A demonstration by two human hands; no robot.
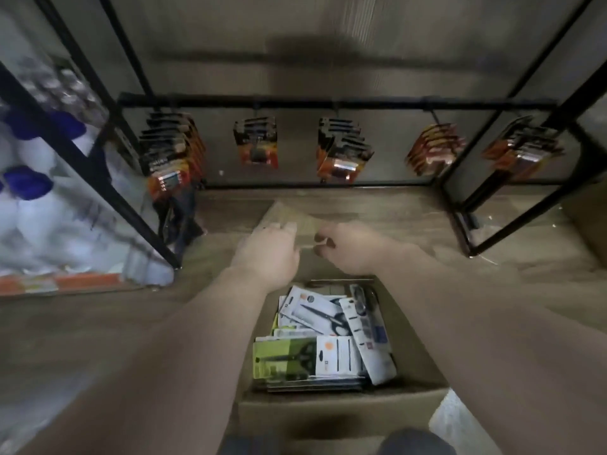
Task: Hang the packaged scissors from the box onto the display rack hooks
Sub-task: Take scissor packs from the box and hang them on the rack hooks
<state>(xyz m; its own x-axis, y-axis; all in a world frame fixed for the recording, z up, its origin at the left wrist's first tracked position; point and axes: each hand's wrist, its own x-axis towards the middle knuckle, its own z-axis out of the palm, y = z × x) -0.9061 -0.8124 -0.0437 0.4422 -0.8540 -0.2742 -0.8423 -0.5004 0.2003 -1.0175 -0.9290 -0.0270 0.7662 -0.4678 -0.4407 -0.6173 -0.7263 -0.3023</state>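
An open cardboard box [414, 349] sits on the floor below me, holding several packaged scissors [323, 336] on white and green cards. Both my hands reach past them to the box's far flap [289, 213]. My left hand [267, 254] lies on the flap with fingers fairly straight. My right hand [345, 247] pinches the flap's edge with curled fingers. Beyond stands the black display rack [328, 103], whose hooks carry several bunches of orange-and-black packages [256, 144].
A black-framed shelf unit [85, 165] at the left holds white bottles with blue caps. Another black frame [512, 178] stands at the right. Wood-look floor surrounds the box. My knees show at the bottom edge.
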